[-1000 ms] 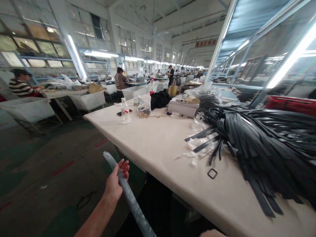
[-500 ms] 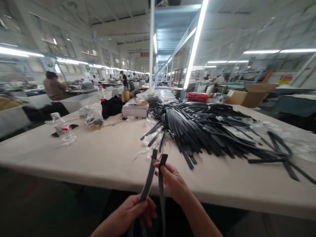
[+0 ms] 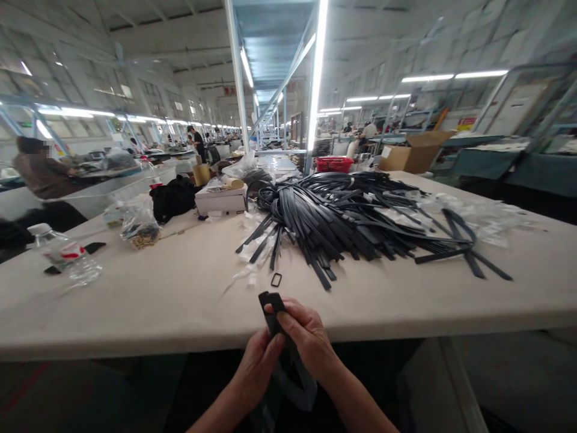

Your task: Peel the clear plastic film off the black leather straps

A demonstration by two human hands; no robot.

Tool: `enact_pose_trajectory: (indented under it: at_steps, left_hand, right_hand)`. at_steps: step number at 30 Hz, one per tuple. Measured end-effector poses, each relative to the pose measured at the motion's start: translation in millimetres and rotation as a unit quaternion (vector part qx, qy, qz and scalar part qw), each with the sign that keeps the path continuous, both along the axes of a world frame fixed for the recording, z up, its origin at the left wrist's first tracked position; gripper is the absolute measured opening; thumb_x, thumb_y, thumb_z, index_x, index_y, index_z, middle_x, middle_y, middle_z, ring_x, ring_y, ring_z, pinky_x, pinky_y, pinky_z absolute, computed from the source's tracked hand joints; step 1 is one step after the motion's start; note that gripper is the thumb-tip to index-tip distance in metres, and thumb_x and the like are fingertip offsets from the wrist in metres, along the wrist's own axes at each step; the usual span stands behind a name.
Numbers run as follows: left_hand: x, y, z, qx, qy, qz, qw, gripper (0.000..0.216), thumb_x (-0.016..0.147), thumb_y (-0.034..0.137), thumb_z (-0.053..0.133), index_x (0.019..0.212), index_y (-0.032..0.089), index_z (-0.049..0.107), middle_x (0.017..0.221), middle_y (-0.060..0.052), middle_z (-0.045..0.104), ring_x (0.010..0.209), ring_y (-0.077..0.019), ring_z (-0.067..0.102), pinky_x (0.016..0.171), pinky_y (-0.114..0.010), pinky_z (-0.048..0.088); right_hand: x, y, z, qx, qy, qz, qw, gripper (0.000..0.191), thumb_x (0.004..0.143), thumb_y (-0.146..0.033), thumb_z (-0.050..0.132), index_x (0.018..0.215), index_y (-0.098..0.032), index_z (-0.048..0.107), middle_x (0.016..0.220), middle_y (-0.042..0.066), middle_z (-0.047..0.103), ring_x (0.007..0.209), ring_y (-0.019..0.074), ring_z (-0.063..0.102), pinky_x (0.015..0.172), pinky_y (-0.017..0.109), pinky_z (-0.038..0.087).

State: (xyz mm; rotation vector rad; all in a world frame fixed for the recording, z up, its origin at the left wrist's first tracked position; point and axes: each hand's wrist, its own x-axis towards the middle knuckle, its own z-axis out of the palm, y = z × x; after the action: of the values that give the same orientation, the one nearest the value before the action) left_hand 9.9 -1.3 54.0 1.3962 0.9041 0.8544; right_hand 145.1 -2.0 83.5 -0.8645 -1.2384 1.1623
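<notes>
Just off the table's front edge, my left hand (image 3: 258, 365) and my right hand (image 3: 305, 332) are close together, both closed on a dark strap (image 3: 297, 385). Its two flat ends stick up side by side between my fingers, and the rest loops down below my hands. My right thumb presses on one end; the left hand grips lower down. A small black rectangular ring (image 3: 276, 279) lies on the table just beyond the strap ends, touched by neither hand. Behind it spreads a large pile of dark straps (image 3: 342, 222).
On the pale table (image 3: 157, 307) stand a clear plastic bottle (image 3: 67, 252), a plastic bag with brass-coloured pieces (image 3: 140, 225), a black cloth bundle (image 3: 174, 198) and a white box (image 3: 220, 201). Clear plastic wrap (image 3: 491, 219) lies right. A person (image 3: 42, 168) sits far left.
My hands have drawn together, and the strap ends, apart before, now sit side by side. The black ring now shows on the table. The view has turned right.
</notes>
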Motion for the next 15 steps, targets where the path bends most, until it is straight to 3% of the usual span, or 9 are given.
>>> enact_pose_trajectory:
  at_steps: [6, 8, 11, 15]
  left_hand:
    - [7, -8, 5.2, 0.014, 0.022, -0.053, 0.998, 0.046, 0.089, 0.054, 0.052, 0.086, 0.012, 0.071, 0.077, -0.006, 0.068, 0.073, -0.0199, 0.059, 0.067, -0.025, 0.047]
    - [9, -9, 4.1, 0.012, 0.005, -0.052, 0.999, 0.043, 0.089, 0.052, 0.054, 0.093, 0.013, 0.071, 0.086, -0.008, 0.071, 0.082, -0.023, 0.062, 0.076, -0.027, 0.049]
    - [13, -12, -2.3, 0.018, -0.045, -0.017, 0.999, 0.046, 0.082, 0.049, 0.065, 0.114, 0.016, 0.066, 0.11, -0.01, 0.07, 0.103, -0.0294, 0.061, 0.091, -0.033, 0.049]
    - [18, -17, -9.6, 0.044, -0.03, -0.014, 0.998, 0.044, 0.081, 0.044, 0.067, 0.115, 0.015, 0.066, 0.11, -0.01, 0.071, 0.102, -0.0297, 0.062, 0.091, -0.034, 0.049]
  right_hand:
    - [21, -9, 6.7, -0.012, -0.073, 0.116, 0.99, 0.029, 0.093, -0.04, 0.055, 0.108, -0.025, 0.075, 0.113, 0.005, 0.071, 0.114, 0.023, 0.059, 0.107, 0.039, 0.036]
    - [24, -11, 8.5, -0.001, -0.081, 0.119, 0.99, 0.029, 0.094, -0.04, 0.053, 0.105, -0.026, 0.075, 0.112, 0.004, 0.073, 0.115, 0.0227, 0.059, 0.113, 0.041, 0.028]
    - [23, -16, 8.8, 0.013, -0.068, 0.092, 0.993, 0.029, 0.095, -0.039, 0.051, 0.106, -0.028, 0.075, 0.114, 0.003, 0.074, 0.115, 0.0231, 0.06, 0.114, 0.043, 0.026]
    - [24, -23, 9.4, 0.017, -0.13, 0.061, 0.99, 0.026, 0.094, -0.038, 0.053, 0.106, -0.031, 0.075, 0.112, 0.001, 0.075, 0.112, 0.0231, 0.062, 0.118, 0.047, 0.016]
